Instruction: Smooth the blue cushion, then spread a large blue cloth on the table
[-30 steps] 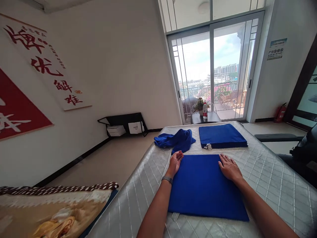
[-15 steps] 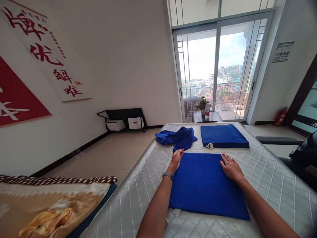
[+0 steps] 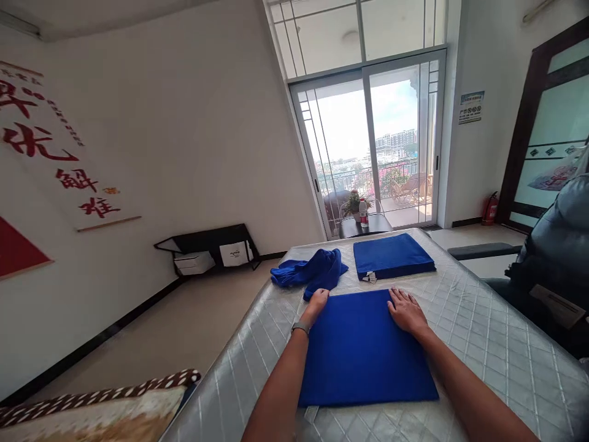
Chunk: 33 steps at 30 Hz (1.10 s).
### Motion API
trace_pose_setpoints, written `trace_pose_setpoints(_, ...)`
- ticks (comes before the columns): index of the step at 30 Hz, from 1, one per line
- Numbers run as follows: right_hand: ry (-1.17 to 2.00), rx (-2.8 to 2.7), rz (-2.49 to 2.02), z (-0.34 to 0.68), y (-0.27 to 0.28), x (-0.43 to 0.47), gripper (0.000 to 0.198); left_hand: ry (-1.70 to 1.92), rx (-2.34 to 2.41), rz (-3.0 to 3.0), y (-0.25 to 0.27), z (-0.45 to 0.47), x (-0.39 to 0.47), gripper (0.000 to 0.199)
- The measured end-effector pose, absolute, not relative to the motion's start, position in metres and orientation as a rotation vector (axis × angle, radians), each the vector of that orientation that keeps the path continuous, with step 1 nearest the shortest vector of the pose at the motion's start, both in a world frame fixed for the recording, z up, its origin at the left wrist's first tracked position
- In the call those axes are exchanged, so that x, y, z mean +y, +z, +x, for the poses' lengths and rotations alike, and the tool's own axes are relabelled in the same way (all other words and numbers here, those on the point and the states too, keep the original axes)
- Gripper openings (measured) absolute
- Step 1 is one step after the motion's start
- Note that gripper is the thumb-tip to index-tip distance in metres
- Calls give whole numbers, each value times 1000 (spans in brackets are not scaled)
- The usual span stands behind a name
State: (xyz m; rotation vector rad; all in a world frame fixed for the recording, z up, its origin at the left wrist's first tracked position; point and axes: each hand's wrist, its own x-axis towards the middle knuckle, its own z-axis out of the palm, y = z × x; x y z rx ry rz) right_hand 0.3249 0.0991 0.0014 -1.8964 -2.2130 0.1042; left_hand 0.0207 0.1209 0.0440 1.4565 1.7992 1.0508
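Note:
A flat blue folded towel lies in front of me on the mattress, with a small pale label at its near left edge. At its far left corner, my left hand is closed with the fingertips on the cloth's edge. My right hand rests open and flat on the far right corner, fingers stretched out. Just beyond my left hand sits a crumpled blue towel. Farther right is a neat stack of folded blue towels with a white tag at its near left corner.
The silver quilted mattress spans the foreground. A patterned blanket lies at the lower left. Behind the mattress stands a small dark table with a plant and bottle. A black chair is at the right.
The view has tilted and turned to the right, so the scene sits farther left. Both hands keep to the towel's far corners; the left fingers look more tightly closed.

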Motion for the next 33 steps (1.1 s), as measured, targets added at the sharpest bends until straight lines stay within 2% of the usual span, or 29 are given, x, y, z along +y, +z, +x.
trace_pose_setpoints(5,111,-2195,-1884,325,1,99,60,933,1821,1930,42,100,112,26)
trace_pose_setpoints(10,81,-2240,-1866,328,-2,99,58,838,1723,2265,21,198,100,31)
trace_pose_setpoints(14,60,-2288,-1843,331,-5,100,58,791,1722,2386,14,224,102,38)
trace_pose_setpoints(24,82,-2205,-1868,326,-6,104,59,551,1829,2529,7,162,101,50)
trace_pose_setpoints(33,88,-2216,-1895,326,-3,103,61,369,2137,2269,2,13,94,55)
